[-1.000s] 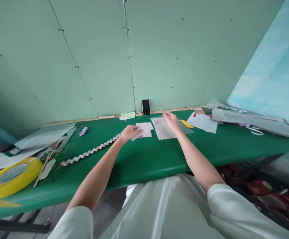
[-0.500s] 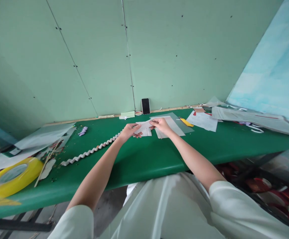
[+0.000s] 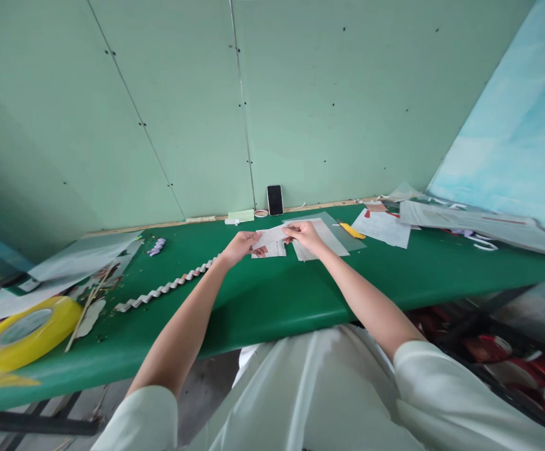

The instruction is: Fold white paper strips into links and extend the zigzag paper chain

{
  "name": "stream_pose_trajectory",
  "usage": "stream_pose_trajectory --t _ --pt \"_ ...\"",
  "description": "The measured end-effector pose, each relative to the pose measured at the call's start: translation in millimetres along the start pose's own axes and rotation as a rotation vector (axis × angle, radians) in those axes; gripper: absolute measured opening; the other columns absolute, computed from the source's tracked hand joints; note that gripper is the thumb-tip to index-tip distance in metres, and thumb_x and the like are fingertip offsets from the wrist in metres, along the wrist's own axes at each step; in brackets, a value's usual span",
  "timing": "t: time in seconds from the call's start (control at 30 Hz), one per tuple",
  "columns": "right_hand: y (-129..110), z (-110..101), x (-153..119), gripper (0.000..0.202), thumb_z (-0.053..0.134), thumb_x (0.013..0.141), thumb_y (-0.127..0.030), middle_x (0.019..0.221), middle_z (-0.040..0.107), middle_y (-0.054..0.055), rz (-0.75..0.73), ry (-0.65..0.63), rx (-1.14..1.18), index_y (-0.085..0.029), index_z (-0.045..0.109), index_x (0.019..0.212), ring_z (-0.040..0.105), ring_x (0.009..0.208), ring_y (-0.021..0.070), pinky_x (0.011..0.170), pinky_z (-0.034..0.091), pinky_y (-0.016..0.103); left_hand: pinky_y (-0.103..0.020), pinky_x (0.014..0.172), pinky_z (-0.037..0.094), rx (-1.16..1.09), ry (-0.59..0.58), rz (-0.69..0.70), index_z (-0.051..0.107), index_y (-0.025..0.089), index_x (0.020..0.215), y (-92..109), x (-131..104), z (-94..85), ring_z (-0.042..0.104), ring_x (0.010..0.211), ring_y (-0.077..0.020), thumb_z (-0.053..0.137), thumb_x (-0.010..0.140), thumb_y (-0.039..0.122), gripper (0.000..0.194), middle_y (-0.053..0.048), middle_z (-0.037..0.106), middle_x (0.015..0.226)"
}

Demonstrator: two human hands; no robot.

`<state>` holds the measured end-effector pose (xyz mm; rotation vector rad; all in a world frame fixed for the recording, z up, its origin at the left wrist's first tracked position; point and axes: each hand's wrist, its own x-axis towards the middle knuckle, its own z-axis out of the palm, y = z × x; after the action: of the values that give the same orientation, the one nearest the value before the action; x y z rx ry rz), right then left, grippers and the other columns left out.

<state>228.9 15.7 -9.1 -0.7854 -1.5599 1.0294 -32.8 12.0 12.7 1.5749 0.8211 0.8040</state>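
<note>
A small strip of white paper (image 3: 271, 235) is stretched between my two hands, just above the table. My left hand (image 3: 241, 246) pinches its left end, and my right hand (image 3: 302, 234) grips the right end between thumb and fingers. Below the strip lies a printed piece of paper (image 3: 276, 250). Larger white sheets (image 3: 327, 241) rest under and beside my right hand. From near my left wrist a zigzag chain of folded paper (image 3: 169, 287) runs down to the left across the green table (image 3: 272, 300).
A phone (image 3: 275, 200) leans against the wall. To the right are a yellow cutter (image 3: 352, 231), loose papers (image 3: 385, 228) and a stack of sheets (image 3: 470, 224). On the left lie a big roll of yellow tape (image 3: 28, 331), thin sticks (image 3: 89, 304) and a small purple folded piece (image 3: 156, 247).
My left hand has shifted slightly left, away from my right hand. More of the paper strip now shows between them. My right hand has barely moved.
</note>
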Motion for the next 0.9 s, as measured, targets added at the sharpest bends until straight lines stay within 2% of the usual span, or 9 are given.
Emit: stream_pose_trajectory --t 0.17,0.33,0.7,0.9 --pt "-1.4 1.1 -0.5 0.05 0.086 0.072 -0.064 0.075 0.075 0.008 0.008 0.011 0.001 -0.015 0.074 0.078 0.07 0.064 0.0194 0.065 0.057 0.034 -0.031 0.065 0.058 0.029 -0.04 0.042 0.072 0.01 0.086 2.1 -1.1 -0.2 0.073 0.066 -0.0204 0.071 0.084 0.076 0.065 -0.013 0.077 0.079" --pt "-2.5 1.6 -0.6 0.049 0.089 0.07 -0.06 0.076 0.075 0.008 0.02 0.045 -0.003 -0.014 0.075 0.078 0.071 0.063 0.0197 0.063 0.057 0.033 -0.031 0.07 0.059 0.083 -0.03 0.063 0.072 0.01 0.094 7.7 -5.0 3.2 0.074 0.071 -0.0202 0.083 0.077 0.066 0.06 -0.013 0.078 0.086" --pt "-3.2 0.9 -3.3 0.045 0.084 0.078 -0.06 0.077 0.076 0.008 -0.018 -0.034 -0.016 -0.016 0.077 0.08 0.073 0.067 0.0219 0.064 0.058 0.033 -0.034 0.077 0.06 0.058 -0.111 0.03 0.074 0.009 0.093 13.3 -8.2 4.0 0.077 0.08 -0.0233 0.084 0.079 0.063 0.057 -0.016 0.079 0.092" --pt "-4.8 1.0 -3.3 0.048 0.087 0.073 -0.062 0.074 0.076 0.008 -0.01 -0.048 -0.038 -0.016 0.076 0.077 0.073 0.067 0.022 0.066 0.058 0.034 -0.033 0.074 0.059 0.046 -0.107 0.032 0.073 0.008 0.093 14.9 -9.3 4.7 0.077 0.078 -0.0232 0.087 0.076 0.06 0.057 -0.016 0.079 0.09"
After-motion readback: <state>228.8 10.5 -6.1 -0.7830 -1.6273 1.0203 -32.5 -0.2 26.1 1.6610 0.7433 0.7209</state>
